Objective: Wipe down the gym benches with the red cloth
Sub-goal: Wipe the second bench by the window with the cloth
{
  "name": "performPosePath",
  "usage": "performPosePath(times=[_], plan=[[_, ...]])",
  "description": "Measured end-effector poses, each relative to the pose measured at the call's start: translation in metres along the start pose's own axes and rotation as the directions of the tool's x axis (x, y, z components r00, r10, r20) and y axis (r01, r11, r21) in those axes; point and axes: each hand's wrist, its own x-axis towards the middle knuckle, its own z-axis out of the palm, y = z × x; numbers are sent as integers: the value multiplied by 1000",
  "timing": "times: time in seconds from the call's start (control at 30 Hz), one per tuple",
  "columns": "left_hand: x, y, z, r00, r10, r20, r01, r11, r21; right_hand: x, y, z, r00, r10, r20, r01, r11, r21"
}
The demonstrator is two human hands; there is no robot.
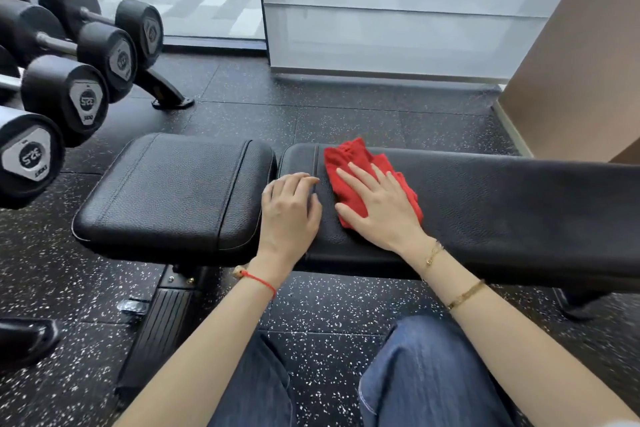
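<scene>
A black padded gym bench lies across the view, with a short seat pad (pixel 173 194) on the left and a long back pad (pixel 502 204) on the right. The red cloth (pixel 353 163) lies crumpled on the left end of the long pad. My right hand (pixel 377 208) presses flat on the cloth with straight, spread fingers. My left hand (pixel 289 208) rests on the same pad's left end, just beside the gap between the pads, fingers lightly bent and holding nothing.
A rack of black dumbbells (pixel 62 94) stands at the left, close to the seat pad. The bench's frame and foot (pixel 156 326) reach toward me over speckled black rubber flooring. A glass wall (pixel 398 10) lies behind, a brown wall (pixel 581 62) at the right.
</scene>
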Motion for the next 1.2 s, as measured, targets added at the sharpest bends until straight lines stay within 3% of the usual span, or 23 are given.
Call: performPosePath(times=[0.23,0.43,0.53,0.77,1.2], plan=[[1,-7,12,997,-57,51,59,998,-39,-15,11,-12,996,90,-23,-93,986,-138],[1,-12,14,998,-52,39,55,997,-58,-12,19,-19,971,202,-126,-186,974,127],[0,-11,15,999,-43,29,45,997,-62,-7,19,-19,940,329,-89,-320,942,100],[0,-10,13,999,-38,34,40,998,-51,5,15,-26,897,442,-35,-436,894,101],[-1,-6,10,998,-38,49,40,999,-31,10,28,-38,925,378,-38,-323,835,445]])
